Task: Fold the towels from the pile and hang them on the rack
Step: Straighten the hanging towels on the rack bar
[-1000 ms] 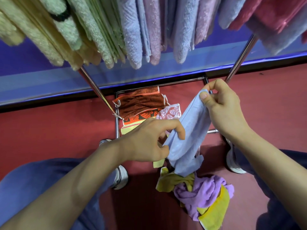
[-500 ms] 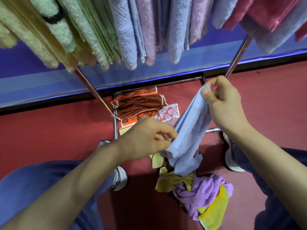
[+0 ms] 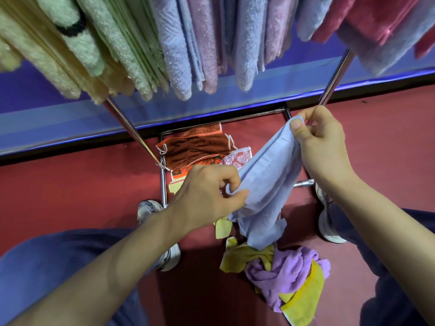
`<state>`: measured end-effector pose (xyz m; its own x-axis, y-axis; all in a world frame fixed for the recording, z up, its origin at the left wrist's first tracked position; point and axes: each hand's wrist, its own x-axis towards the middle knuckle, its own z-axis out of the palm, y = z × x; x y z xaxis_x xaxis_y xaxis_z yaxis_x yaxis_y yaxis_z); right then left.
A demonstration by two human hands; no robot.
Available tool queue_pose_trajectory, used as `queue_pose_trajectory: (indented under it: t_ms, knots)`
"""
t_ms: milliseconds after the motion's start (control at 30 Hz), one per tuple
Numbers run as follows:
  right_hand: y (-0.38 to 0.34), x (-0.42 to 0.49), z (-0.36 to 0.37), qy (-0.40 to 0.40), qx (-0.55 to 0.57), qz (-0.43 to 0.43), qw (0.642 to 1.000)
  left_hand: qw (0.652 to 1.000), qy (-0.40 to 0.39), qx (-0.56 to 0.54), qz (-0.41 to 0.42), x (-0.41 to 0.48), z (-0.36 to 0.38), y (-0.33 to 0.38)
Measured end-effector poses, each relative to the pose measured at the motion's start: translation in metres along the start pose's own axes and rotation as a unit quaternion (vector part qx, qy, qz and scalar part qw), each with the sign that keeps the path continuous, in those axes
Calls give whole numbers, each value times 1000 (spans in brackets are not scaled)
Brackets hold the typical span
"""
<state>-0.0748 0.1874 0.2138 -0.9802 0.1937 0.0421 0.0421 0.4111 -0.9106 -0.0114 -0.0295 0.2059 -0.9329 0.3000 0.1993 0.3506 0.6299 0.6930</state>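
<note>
Towels (image 3: pixel 174 43) crowd the rack (image 3: pixel 132 131) overhead, yet a pile (image 3: pixel 282 274) waits on the floor (image 3: pixel 70 184): the job looks well along, not finished.
A blue towel (image 3: pixel 266 184), thin, limp and unfolded, hangs stretched above the pile; the right grip (image 3: pixel 322 147) pinches its top corner near a rack leg, the left grip (image 3: pixel 207 196) pinches a lower edge. Folding and hanging it remain, then the purple and yellow ones.

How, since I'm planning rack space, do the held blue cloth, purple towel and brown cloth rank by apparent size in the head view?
1. blue cloth, largest, though nearest the camera.
2-3. purple towel and brown cloth look alike; both are bunched, so unranked.
</note>
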Motion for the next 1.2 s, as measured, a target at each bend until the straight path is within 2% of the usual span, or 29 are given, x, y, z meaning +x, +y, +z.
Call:
queue_pose_trajectory:
  t_ms: [233,467,767,967,1100,1200]
  knots:
    - [1,0,1,-2,-9,8,1000,999,8,-47,13,4,-7,11]
    - [3,-3,5,-20,-30,-7,999,986,-94,-132,-31,4,-11,18]
    - [-1,-7,5,-36,-39,-30,998,983,-144,-76,-87,6,-12,10]
    - [0,-8,5,-36,-61,-77,995,980,-163,-35,-112,5,-12,7]
    - [1,-9,6,-42,-37,-110,992,973,-159,-58,-156,4,-6,3]
    - [1,-16,12,-97,14,-143,985,964,-132,-101,-207,7,-4,1]
